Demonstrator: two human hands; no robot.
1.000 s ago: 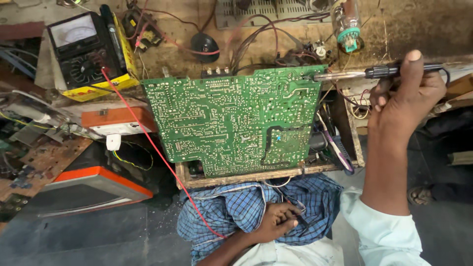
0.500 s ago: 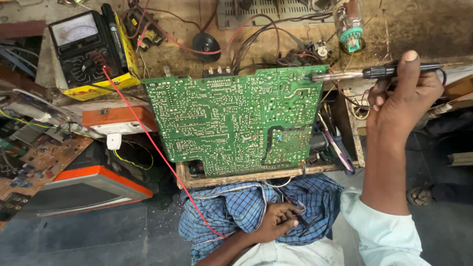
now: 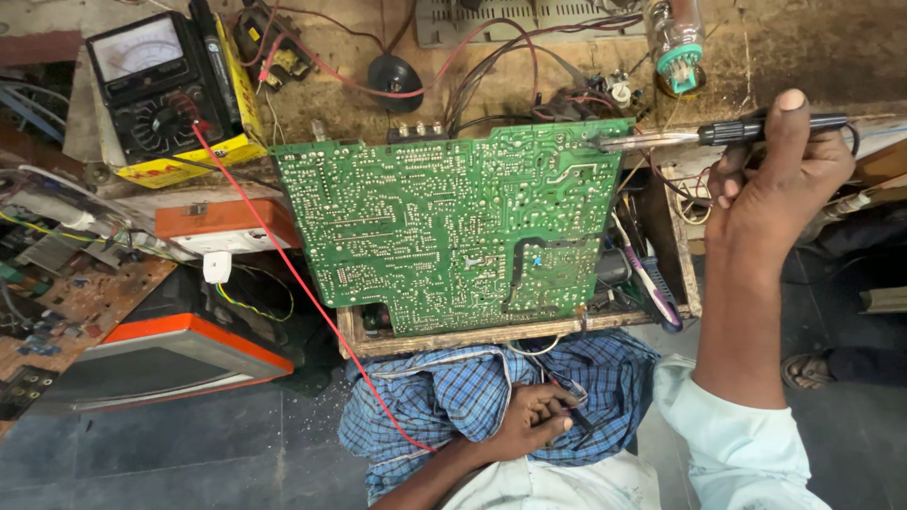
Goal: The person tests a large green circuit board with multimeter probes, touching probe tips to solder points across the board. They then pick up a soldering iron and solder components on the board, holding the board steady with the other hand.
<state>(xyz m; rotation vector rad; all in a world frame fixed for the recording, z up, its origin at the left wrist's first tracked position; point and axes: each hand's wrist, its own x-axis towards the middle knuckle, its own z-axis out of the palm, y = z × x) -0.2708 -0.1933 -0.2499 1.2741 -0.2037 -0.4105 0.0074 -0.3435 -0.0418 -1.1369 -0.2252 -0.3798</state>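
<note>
- The right hand [image 3: 779, 179] is closed around a soldering iron [image 3: 746, 130], thumb on top of its black handle, the metal shaft pointing away from the palm toward the board
- The iron's tip sits at the upper right edge of the green circuit board [image 3: 453, 227]; whether it touches a joint there is too small to tell
- The board lies solder side up on a wooden frame [image 3: 491, 335], just beyond the iron's tip; no smoke or fresh solder shows, so by my judgement the work at that corner is only starting or in hand, and the rest of the board looks untouched
- The left hand [image 3: 534, 416] rests on a blue checked cloth [image 3: 444, 401] in the lap, well apart from the iron, fingers curled over a thin dark object; I cannot tell what it is
- A red lead [image 3: 283, 264] crosses the board's far side from the iron, running up to an analogue meter [image 3: 165, 90]
- Tangled wires [image 3: 510, 66] and a glass tube [image 3: 677, 38] crowd the bench just above the iron's tip and could snag the shaft
- A brush [image 3: 652, 283] lies below the grip, beside the board
</note>
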